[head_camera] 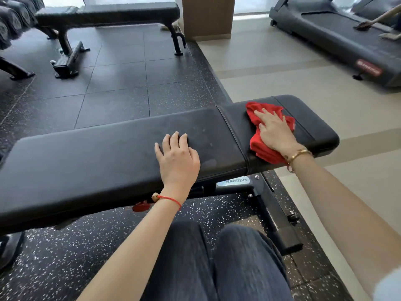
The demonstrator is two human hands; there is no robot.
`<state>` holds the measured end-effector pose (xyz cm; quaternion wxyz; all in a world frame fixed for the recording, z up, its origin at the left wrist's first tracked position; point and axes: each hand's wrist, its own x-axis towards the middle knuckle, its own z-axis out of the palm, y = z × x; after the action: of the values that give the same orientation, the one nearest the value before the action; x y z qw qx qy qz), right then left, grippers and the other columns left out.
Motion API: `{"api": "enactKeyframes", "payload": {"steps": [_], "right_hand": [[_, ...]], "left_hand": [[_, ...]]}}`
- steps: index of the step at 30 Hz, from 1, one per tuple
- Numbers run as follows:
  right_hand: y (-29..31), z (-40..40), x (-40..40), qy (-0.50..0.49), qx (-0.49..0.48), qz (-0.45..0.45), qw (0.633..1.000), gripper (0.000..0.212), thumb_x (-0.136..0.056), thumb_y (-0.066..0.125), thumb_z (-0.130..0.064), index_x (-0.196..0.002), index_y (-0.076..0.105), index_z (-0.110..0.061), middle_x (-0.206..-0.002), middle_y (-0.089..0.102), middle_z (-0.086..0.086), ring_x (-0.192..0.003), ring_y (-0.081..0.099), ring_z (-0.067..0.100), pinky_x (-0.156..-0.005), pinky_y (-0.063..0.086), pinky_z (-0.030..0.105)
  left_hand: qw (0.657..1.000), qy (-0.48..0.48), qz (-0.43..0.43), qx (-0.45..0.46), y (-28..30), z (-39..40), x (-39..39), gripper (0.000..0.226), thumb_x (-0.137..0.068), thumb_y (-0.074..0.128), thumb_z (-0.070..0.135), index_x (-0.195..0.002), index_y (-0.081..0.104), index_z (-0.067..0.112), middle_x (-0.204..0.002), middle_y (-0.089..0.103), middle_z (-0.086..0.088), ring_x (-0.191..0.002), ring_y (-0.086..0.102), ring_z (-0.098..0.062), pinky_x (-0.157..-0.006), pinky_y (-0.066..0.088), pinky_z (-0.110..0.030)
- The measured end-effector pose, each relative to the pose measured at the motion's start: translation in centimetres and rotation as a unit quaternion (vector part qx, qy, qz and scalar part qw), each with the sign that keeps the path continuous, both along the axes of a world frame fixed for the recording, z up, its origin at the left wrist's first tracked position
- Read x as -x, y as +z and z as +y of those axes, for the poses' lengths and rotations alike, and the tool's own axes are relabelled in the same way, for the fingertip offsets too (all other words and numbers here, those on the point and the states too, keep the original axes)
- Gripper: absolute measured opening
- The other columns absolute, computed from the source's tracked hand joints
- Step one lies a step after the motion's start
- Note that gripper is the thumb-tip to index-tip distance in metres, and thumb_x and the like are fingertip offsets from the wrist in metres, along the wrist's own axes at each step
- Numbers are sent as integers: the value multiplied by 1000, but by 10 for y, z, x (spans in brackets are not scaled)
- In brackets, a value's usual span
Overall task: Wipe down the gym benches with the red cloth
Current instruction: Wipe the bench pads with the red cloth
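1. The fingers [268, 117] of the right hand [274, 132] lie straight and slightly spread, pressed flat on top of the red cloth [259, 146]; nothing is curled round it, the palm simply bears down on it.
2. The red cloth is bunched and lies on the short seat pad [310, 118] at the right end of the near bench [86, 157], touching the black vinyl, with part of it showing beyond the fingertips and part trailing back toward the wrist at the pad's near edge.
3. The left hand [178, 157] rests palm down on the long back pad of the same bench, just left of the seam between the two pads; its fingers are loosely bent at the tips and hold nothing.
4. A gold bracelet [298, 155] sits on the right wrist, and a red string bracelet [169, 199] on the left.
5. Under the seam the bench frame bears a label reading NAUTILUS [236, 181], and a red knob [141, 207] shows below the long pad.
6. The person's legs in dark trousers [217, 263] stand close against the bench on speckled black rubber flooring [65, 257].
7. A second bench [112, 13] stands well apart at the far left, beside a rack of dumbbells [13, 20].
8. A treadmill [338, 35] stands on the pale floor at far right.
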<state>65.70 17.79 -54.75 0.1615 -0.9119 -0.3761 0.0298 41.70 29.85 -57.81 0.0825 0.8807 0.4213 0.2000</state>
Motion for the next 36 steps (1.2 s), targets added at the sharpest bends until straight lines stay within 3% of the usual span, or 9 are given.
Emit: {"api": "enactKeyframes", "payload": {"steps": [3, 6, 13, 19, 24, 29, 33, 36], "right_hand": [[5, 35, 8, -9, 17, 11, 1000, 51, -100, 34, -16, -150, 29, -23, -161, 16, 5, -148, 12, 33, -121, 1, 46], [4, 61, 36, 57, 18, 3, 998, 53, -99, 35, -16, -151, 28, -24, -161, 16, 4, -149, 11, 31, -122, 1, 45], [-2, 17, 66, 123, -11, -16, 992, 54, -98, 39, -12, -148, 33, -29, -160, 22, -4, -149, 13, 22, -122, 1, 40], [-6, -41, 16, 28, -16, -21, 999, 54, -97, 40, -12, -148, 34, -28, -159, 25, -2, -148, 16, 26, -120, 1, 40], [-4, -5, -47, -6, 6, -3, 1000, 52, -100, 33, -18, -151, 28, -25, -161, 16, 1, -149, 9, 29, -122, -1, 44], [-1, 24, -62, 83, 22, -9, 996, 52, -100, 33, -17, -152, 25, -25, -162, 13, 3, -149, 6, 32, -122, -2, 45], [-5, -14, -44, 182, -4, -5, 983, 53, -99, 38, -14, -150, 29, -27, -161, 18, -2, -150, 8, 28, -122, -1, 43], [-7, -60, -48, 182, -33, -15, 983, 54, -97, 40, -13, -149, 32, -28, -159, 23, -3, -149, 13, 26, -122, 1, 42]], "left_hand": [[1000, -3, 12, -4, 1, -1, 1, 46, -96, 40, 27, -140, 48, 16, -148, 45, -7, -142, 32, -27, -119, 18, -55], [1000, 1, 12, -8, 3, -1, 1, 46, -94, 41, 26, -137, 50, 15, -146, 47, -7, -140, 35, -29, -117, 20, -56], [1000, -2, -5, 7, 4, 2, 2, 44, -91, 46, 26, -133, 54, 16, -144, 49, -7, -138, 37, -29, -116, 22, -55], [999, 19, -19, 38, 8, -1, -13, 40, -92, 47, 23, -130, 55, 13, -143, 49, -7, -140, 34, -27, -118, 16, -57], [997, 1, -28, 66, 18, -25, -64, 45, -97, 41, 26, -140, 47, 16, -149, 42, -4, -145, 27, -23, -121, 11, -56], [996, 2, -28, 87, 18, -52, -109, 49, -99, 37, 28, -147, 38, 17, -157, 32, -5, -149, 18, -24, -121, 7, -59], [998, 27, -6, 65, 10, -63, -123, 49, -100, 35, 30, -147, 38, 19, -156, 32, -5, -149, 18, -25, -120, 6, -62], [998, 38, -7, 48, 6, -64, -125, 46, -98, 37, 29, -143, 42, 19, -153, 37, -5, -147, 23, -26, -119, 9, -64]]}}
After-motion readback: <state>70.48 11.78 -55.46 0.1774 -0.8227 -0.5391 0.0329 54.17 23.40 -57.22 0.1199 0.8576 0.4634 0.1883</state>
